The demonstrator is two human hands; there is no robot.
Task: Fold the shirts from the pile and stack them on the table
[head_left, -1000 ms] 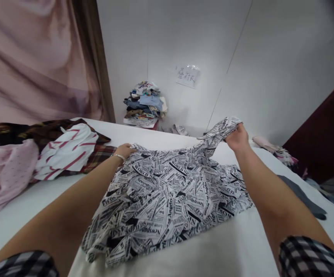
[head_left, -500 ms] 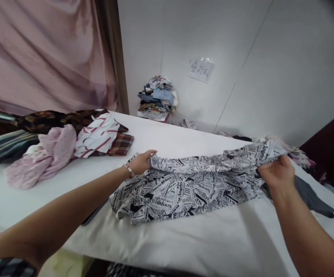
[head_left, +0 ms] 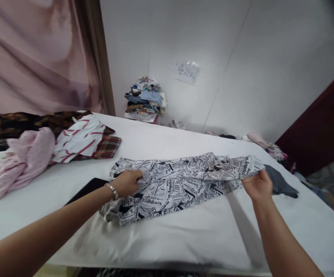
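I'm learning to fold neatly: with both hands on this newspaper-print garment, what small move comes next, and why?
Probably smooth it flat: the left hand and right hand hold opposite ends of the newspaper-print garment, which lies doubled over on the white table with wrinkles and an uneven near-left corner.

A white surface point(head_left: 167, 142) meets plain white walls point(head_left: 271, 57); left of the walls hangs a pink curtain point(head_left: 34, 54), and a paper note point(head_left: 187, 72) is stuck on them.

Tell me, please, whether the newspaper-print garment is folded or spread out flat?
Folded: the newspaper-print garment lies as a long doubled band on the white table, the left hand and right hand gripping its ends.
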